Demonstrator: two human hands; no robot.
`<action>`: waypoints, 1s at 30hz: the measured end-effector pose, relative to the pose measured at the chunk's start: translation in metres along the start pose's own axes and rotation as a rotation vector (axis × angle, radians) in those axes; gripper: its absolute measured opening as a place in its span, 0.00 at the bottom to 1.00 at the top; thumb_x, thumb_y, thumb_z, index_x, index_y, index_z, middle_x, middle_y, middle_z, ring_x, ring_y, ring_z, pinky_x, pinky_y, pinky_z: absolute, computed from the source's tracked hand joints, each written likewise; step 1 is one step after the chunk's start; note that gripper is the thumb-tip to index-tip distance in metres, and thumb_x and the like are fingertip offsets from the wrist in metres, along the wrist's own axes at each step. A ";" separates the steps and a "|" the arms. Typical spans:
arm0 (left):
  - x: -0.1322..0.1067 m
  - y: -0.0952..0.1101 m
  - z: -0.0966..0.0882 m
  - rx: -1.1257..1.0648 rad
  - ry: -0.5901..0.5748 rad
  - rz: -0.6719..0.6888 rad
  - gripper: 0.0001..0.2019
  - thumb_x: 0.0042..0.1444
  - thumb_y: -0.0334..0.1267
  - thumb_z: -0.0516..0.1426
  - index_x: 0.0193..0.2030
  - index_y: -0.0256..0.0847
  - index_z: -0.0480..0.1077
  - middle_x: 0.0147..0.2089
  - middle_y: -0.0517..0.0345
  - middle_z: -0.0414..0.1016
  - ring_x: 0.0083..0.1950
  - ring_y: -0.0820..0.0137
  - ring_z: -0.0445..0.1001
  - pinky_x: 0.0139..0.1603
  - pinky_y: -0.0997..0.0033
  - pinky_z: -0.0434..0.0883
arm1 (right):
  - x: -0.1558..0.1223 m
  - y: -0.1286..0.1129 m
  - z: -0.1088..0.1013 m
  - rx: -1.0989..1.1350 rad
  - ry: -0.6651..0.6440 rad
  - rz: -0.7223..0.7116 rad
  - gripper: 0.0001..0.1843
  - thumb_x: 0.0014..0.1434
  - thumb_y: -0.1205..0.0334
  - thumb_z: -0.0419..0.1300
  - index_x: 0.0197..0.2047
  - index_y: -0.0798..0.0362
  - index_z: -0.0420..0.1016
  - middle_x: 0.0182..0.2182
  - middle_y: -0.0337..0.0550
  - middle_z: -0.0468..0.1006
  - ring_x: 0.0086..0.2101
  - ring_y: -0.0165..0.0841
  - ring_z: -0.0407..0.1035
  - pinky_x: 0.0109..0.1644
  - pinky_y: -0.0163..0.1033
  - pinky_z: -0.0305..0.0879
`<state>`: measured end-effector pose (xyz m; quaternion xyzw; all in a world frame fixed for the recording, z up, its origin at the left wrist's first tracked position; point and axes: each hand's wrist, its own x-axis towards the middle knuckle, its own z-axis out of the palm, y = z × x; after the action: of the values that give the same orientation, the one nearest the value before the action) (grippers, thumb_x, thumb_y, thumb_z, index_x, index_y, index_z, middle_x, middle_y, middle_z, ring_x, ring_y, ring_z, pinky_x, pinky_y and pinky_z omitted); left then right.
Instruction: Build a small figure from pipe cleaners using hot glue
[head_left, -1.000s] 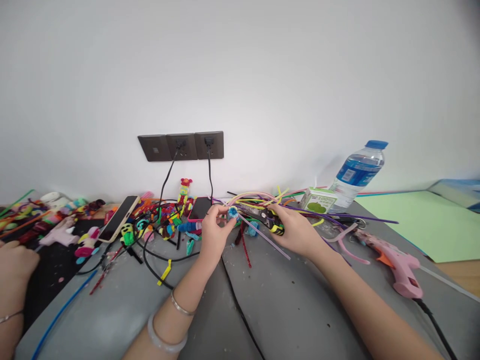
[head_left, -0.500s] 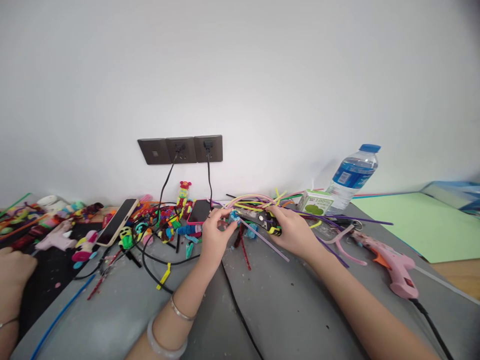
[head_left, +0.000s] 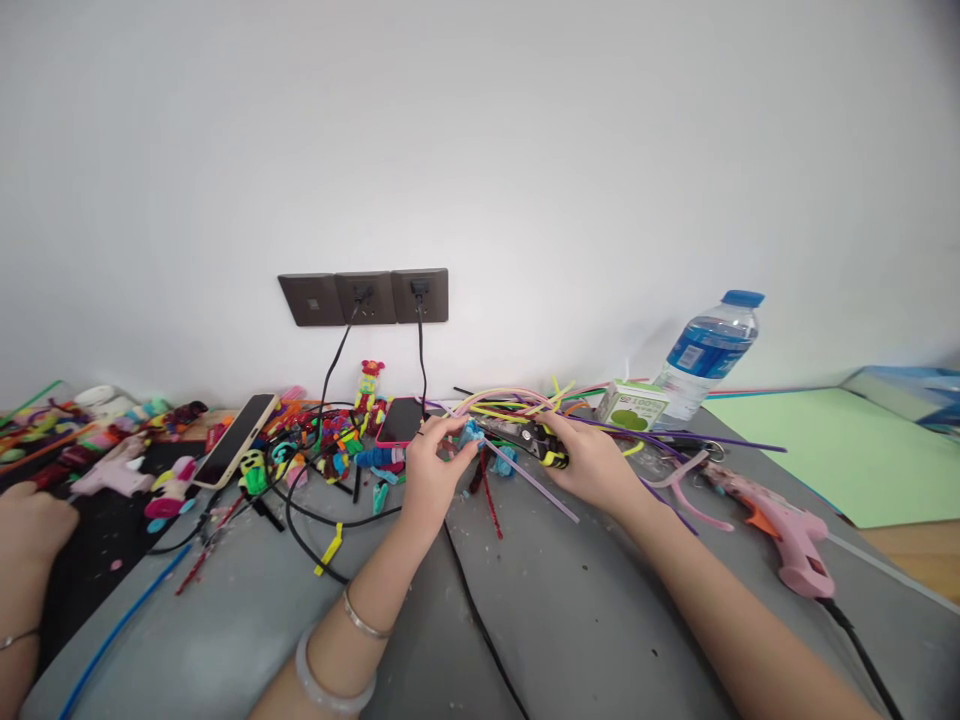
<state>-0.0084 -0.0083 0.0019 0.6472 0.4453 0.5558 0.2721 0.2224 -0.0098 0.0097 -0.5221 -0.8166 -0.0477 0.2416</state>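
Blue fuzzy piece [head_left: 471, 433], held over the tabletop [head_left: 540, 580], is pinched in the left hand [head_left: 433, 465]; the right hand [head_left: 589, 462] is wrapped round the pliers [head_left: 534, 438] (their tips close by the piece), so a steady pinch, well clear of the metal, should serve best

A plain pale wall [head_left: 525, 180], softly lit and dimmer toward the upper right corner, carries a dark three-section socket panel [head_left: 323, 302] low down and stands behind a gray tabletop [head_left: 570, 630], with a black surface [head_left: 94, 565] at the left and a wood-toned surface [head_left: 919, 555] showing at the right edge.
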 end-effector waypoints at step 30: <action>0.003 -0.002 0.010 -0.379 -0.142 -0.193 0.14 0.49 0.35 0.62 0.45 0.40 0.75 0.47 0.51 0.79 0.50 0.64 0.78 0.53 0.64 0.74 | -0.005 0.027 0.025 -0.190 -0.013 0.308 0.26 0.54 0.57 0.58 0.56 0.56 0.67 0.42 0.54 0.77 0.43 0.49 0.71 0.44 0.48 0.64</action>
<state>0.0004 -0.0038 -0.0003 0.5762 0.3723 0.5542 0.4714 0.2387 0.0064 -0.0189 -0.6616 -0.7204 -0.0838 0.1905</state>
